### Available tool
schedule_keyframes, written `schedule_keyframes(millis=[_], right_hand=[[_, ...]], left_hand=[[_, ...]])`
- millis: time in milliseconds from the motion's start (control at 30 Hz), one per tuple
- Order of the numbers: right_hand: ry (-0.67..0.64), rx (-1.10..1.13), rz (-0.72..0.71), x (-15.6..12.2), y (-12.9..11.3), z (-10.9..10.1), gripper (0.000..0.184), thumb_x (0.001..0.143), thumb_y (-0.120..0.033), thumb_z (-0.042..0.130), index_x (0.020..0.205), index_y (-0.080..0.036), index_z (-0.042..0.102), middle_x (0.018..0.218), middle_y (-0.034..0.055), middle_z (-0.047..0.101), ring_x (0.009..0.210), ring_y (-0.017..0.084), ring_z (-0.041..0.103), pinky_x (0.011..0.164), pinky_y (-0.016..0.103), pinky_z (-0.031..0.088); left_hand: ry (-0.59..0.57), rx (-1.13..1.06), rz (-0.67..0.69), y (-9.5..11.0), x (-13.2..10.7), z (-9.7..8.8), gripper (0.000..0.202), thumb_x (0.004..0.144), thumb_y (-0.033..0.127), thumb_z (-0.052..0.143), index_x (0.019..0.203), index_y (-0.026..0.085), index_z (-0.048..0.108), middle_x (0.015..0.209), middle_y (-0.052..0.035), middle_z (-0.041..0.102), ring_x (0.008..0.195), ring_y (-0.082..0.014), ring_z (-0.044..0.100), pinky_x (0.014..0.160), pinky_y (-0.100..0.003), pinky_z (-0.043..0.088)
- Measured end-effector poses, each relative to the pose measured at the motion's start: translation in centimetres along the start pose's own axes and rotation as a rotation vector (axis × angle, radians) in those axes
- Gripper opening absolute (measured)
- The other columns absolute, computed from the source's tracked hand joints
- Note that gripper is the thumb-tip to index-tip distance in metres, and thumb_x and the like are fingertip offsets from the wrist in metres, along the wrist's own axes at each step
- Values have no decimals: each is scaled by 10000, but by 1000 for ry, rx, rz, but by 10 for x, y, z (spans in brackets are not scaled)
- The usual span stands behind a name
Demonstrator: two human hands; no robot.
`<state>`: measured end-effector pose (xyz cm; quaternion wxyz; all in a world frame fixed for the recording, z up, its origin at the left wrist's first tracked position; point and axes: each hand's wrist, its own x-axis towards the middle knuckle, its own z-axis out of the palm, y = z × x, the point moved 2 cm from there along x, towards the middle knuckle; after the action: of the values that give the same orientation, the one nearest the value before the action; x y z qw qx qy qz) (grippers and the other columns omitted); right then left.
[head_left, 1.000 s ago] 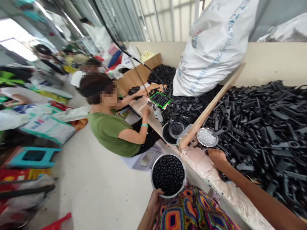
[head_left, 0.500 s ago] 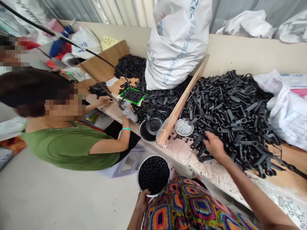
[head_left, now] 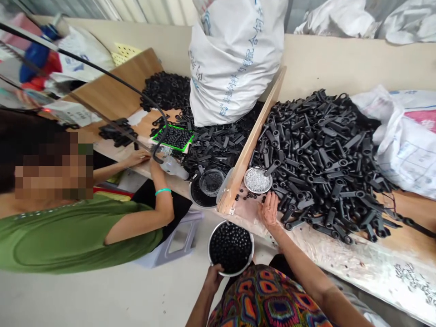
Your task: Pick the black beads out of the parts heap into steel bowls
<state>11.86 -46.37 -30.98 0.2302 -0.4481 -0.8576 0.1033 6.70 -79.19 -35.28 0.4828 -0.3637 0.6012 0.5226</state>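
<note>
Where the long table (head_left: 344, 256) runs along the wall, we see its right stretch buried under a heap of black plastic handles (head_left: 327, 154) that reaches from the back edge almost to the front edge. A white sack (head_left: 235, 59) stands upright at the back edge, and a wooden board (head_left: 254, 136) leans against its right side and runs slantwise to the front edge, parting the heap from a co-worker's place. That person in a green shirt (head_left: 75, 231) sits at the left, both hands on the front edge there.

Off the table, just below its front edge, we find a metal bowl (head_left: 209, 245) filled with black beads (head_left: 230, 247). The left hand (head_left: 213, 277) grips its near rim, fingers curled around it. A small round dish (head_left: 245, 181) of silvery bits (head_left: 258, 180) sits just right of the board's near end, at the foot of the heap.

The right hand (head_left: 269, 210) lies palm down at the front edge, fingers stretched flat and holding nothing that we can see, its tips just beside a few loose beads (head_left: 247, 196) scattered between dish and edge.
</note>
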Motion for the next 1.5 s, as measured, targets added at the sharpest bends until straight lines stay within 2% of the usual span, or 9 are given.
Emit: schedule_keyframes(millis=[200,333,533,700,800,933,1100,1267,1500], right_hand=[[-40,-8,-29,31,7,0,602,899,-488,336,1248,-4,421,1154,260,502,1084,326,440,911,492,412],[-46,28,-62,35,11,-3,532,896,-436,387,1258,-48,420,1160,233,509,1103,323,436,887,498,430],[-109,154,-291,-11,-5,-8,427,884,-200,407,1291,-73,415,1310,201,421,1288,310,295,1003,536,381],[-215,328,-479,-51,-34,-22,399,877,-142,400,1263,-64,464,1298,182,455,1331,282,251,1010,490,416],[-258,373,-605,-51,-33,-33,378,879,-162,422,1242,-91,498,1319,160,453,1332,283,253,1019,502,397],[-202,192,-456,-14,-11,-35,435,869,-341,508,1224,-89,526,1324,203,428,1307,340,269,1019,576,328],[-349,139,-427,14,-9,-15,583,855,-492,491,1290,-104,475,1361,213,383,1294,335,284,1030,564,308],[-352,278,-508,-14,-34,-8,460,884,-382,472,1223,-74,522,1281,215,461,1262,313,333,1010,545,365],[-361,508,-602,-46,-64,-26,342,884,-222,429,1198,-130,528,1273,165,476,1258,269,366,978,498,431]], left_hand=[[-117,34,62,18,17,17,165,379,40,493,519,118,536,494,13,524,479,-98,447,471,-210,362],[-160,60,85,28,23,31,192,393,51,506,566,114,559,540,10,553,512,-104,479,496,-213,381],[-215,97,86,35,26,53,160,400,54,509,545,118,530,514,24,525,495,-102,470,504,-227,381],[-258,95,91,36,23,63,229,398,58,523,617,114,556,564,18,553,526,-113,492,530,-241,381],[-272,85,91,35,20,64,245,396,62,530,634,115,559,568,25,549,533,-111,489,541,-242,381],[-270,70,90,34,17,62,235,391,59,530,618,116,554,569,22,550,540,-110,489,540,-236,378],[-228,54,85,30,16,55,190,392,49,519,566,123,523,520,42,509,495,-86,444,506,-216,352],[-206,34,89,28,15,50,189,384,50,516,556,126,525,519,38,514,500,-85,436,506,-211,351],[-216,18,101,32,10,48,240,391,62,530,620,126,555,571,20,545,551,-111,479,541,-231,367]])
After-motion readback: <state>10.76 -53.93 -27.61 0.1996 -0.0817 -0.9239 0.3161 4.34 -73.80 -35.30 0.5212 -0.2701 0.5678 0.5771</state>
